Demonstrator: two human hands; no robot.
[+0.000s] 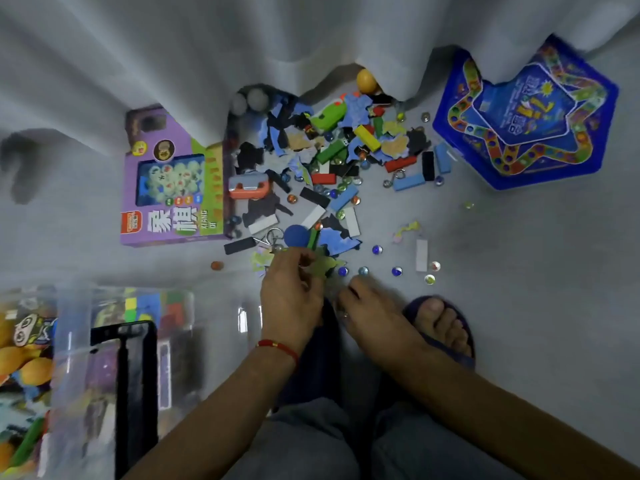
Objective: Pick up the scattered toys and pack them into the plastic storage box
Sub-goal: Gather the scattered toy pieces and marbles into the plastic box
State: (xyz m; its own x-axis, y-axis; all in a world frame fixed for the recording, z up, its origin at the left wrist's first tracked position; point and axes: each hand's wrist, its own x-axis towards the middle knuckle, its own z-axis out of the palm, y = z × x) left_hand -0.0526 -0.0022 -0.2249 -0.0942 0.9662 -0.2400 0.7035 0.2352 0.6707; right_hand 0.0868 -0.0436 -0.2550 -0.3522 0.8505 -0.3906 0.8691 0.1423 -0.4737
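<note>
I see my left hand (291, 289) low over the near edge of the toy pile on the grey floor (519, 271), its fingers curled and pinching a pale green jigsaw piece (323, 266). My right hand (372, 313) rests just beside it, fingertips down on the floor near a blue marble (343, 271) and a clear marble (363, 270); the fingers look loosely curled, and I cannot tell whether that grip holds anything. A red string bracelet (278, 347) sits on my left wrist.

The scattered toys (339, 157) lie ahead of my hands, against the hem of a grey curtain (207, 64): coloured domino blocks, jigsaw pieces, marbles, a blue disc (296, 235), a metal ring puzzle (268, 237) and an orange toy vehicle (248, 188). An orange ball (367, 81) peeks out from under the curtain.

Left of the pile lies a purple game box (166, 188) printed with large Chinese characters and the letters "XIANG"; its small red brand logo is too blurred to read. At the far right lies a blue star-shaped board game box (526, 123) with yellow characters I cannot make out.

The plastic storage box (79, 341) stands on the floor at my near left, clear-walled, with a black latch (135, 375), already holding coloured toys. My foot (441, 327) in a blue sandal is just right of my right hand.
</note>
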